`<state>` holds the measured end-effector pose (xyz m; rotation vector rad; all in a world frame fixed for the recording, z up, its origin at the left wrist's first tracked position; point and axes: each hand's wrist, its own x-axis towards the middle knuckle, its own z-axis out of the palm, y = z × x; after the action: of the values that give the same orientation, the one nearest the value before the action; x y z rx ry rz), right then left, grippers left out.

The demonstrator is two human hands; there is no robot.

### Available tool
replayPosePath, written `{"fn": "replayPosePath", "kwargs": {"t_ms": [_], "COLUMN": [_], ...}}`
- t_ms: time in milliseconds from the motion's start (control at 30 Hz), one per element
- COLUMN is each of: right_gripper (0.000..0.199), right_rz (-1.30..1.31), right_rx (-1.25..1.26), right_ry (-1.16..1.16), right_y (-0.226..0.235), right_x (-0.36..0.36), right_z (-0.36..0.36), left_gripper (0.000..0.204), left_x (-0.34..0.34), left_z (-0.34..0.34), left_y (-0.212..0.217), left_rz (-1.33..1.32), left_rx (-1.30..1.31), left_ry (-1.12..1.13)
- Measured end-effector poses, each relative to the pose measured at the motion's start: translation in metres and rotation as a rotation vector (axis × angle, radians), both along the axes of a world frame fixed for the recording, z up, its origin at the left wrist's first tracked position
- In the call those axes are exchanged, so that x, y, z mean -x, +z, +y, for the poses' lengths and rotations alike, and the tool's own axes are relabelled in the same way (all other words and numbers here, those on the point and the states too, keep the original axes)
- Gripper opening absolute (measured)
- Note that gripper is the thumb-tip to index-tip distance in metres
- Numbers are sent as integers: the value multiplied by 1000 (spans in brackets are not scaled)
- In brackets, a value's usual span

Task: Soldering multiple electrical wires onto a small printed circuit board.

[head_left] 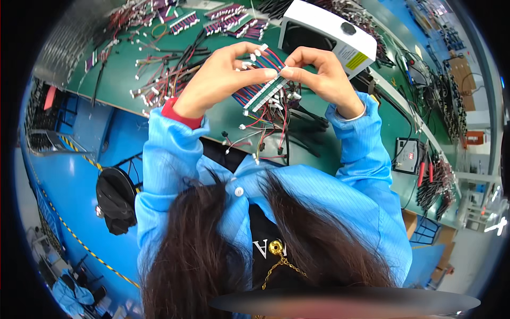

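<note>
Over the green workbench my left hand (212, 80) is closed on a flat row of wire harnesses (247, 95), its thumb laid across the top. Red and dark blue wires run between small white connectors, which line up along a green and white strip (265, 94). My right hand (328, 80) pinches the upper right end of this row between thumb and forefinger. Below both hands lies a loose tangle of thin wires (273, 125) with white and black connectors. The fingertips' exact contact under the row is hidden.
A white machine with a dark opening (340, 40) stands beyond my right hand. Bundled harnesses (234, 21) and loose cables (164, 80) lie at the far left. Red-handled pliers (422, 173) and a small box with a red display (408, 156) sit at right.
</note>
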<state>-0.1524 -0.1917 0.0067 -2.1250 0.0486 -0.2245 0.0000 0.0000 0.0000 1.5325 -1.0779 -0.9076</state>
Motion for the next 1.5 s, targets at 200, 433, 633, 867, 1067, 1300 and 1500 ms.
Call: {"fn": "replayPosePath", "kwargs": {"t_ms": [200,433,633,867,1067,1300,1500], "right_gripper": [13,11,24,25,17,16,16], "right_rz": [-438,-598,-615,-613,-635,-737,-689], "right_rx": [-377,-529,20,249,21,-281,-245], "right_ry": [-249,-442,-492,-204,-205,-296,-368], "right_y": [25,3,12,49,33,15,17], "right_x": [15,10,35,39,30,20,22], "right_z": [9,45,52,19,11,31,46], "left_gripper": [33,18,13,23,53,47,28], "left_x": [20,48,44,52,77,69,72], "left_z": [7,5,16,6,1,-2,-6], "left_y": [15,14,5,23,29,15,-5], "left_rz": [410,174,134,-189,-548,545,518], "left_rx": [317,414,362,343,597,589,554], "left_ry": [196,380,319,256,579,205,282]}}
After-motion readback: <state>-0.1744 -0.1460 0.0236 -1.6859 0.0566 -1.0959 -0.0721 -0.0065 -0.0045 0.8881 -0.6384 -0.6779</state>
